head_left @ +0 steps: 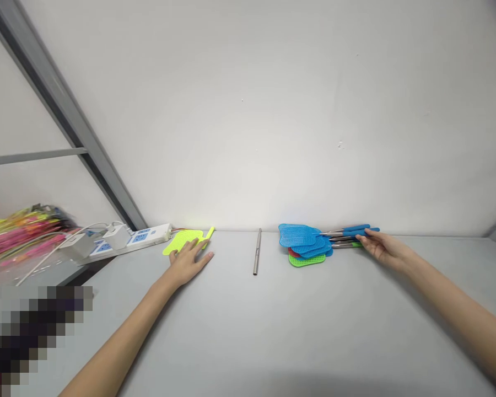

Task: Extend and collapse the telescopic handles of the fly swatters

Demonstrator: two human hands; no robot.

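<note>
My left hand [188, 259] lies with fingers spread at the near edge of a yellow perforated fly swatter head [182, 240]. Close to its fingertips is a short yellow handle [210, 234]. Between my hands a slim silver metal rod [257, 252] rests by itself on the table. On the right lies a stack of fly swatters, a blue swatter [298, 235] on top, with a bit of red and a green swatter [308, 261] underneath. My right hand [382, 249] has its thumb and fingers closed at the blue handle end of the stack; its fingertips are partly hidden.
The grey table [273, 331] meets a white wall [248, 121] at the back. To the left are a white power strip [149, 237] with plugged-in chargers and cables, and a clear bag of colourful pieces [20, 237]. A grey metal frame [66, 94] slants down there.
</note>
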